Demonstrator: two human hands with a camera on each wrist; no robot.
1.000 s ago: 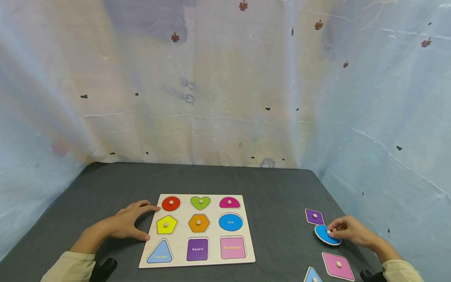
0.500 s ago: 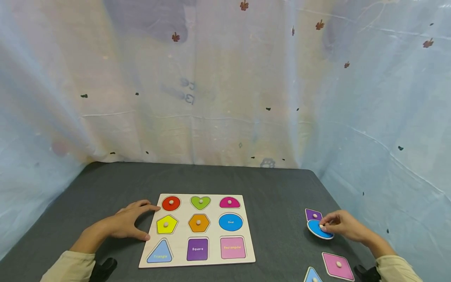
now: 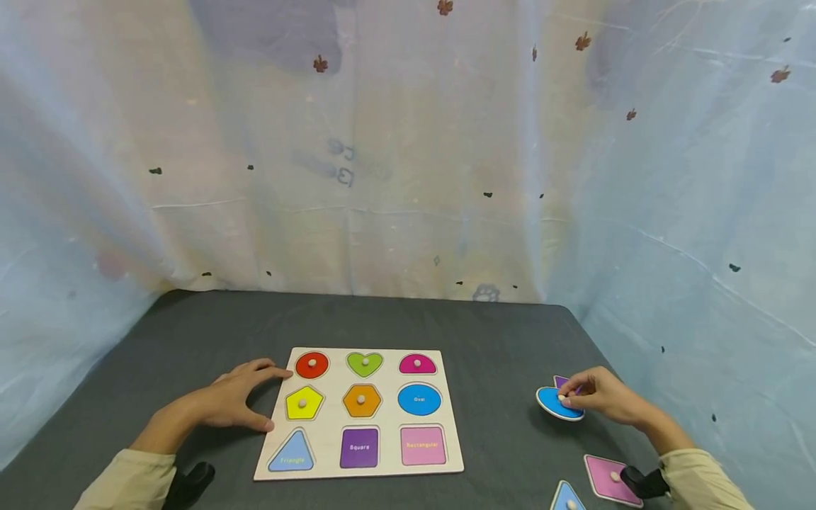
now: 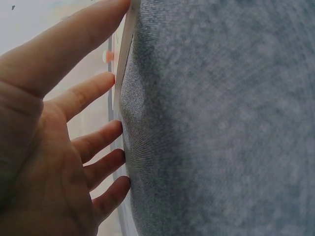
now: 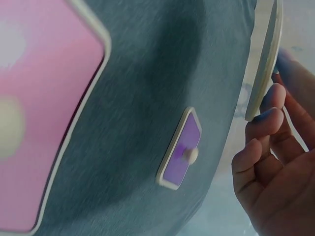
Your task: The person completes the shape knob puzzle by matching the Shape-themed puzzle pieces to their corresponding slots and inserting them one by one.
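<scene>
The right hand point(image 3: 605, 398) pinches the knob of the blue oval piece point(image 3: 556, 404), lifted at the right of the puzzle board point(image 3: 331, 460). The oval partly hides the purple square piece point(image 3: 562, 381). The left hand point(image 3: 226, 404) rests open, flat, touching the board's left edge. The blue triangle piece point(image 3: 566, 498) is cut off by the near frame edge.

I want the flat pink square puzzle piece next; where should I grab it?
Pinch the small pale knob at the centre of the pink square wooden piece from straight above: it lies flat on the dark cloth-covered table, so its thin edges offer little grip.
</scene>
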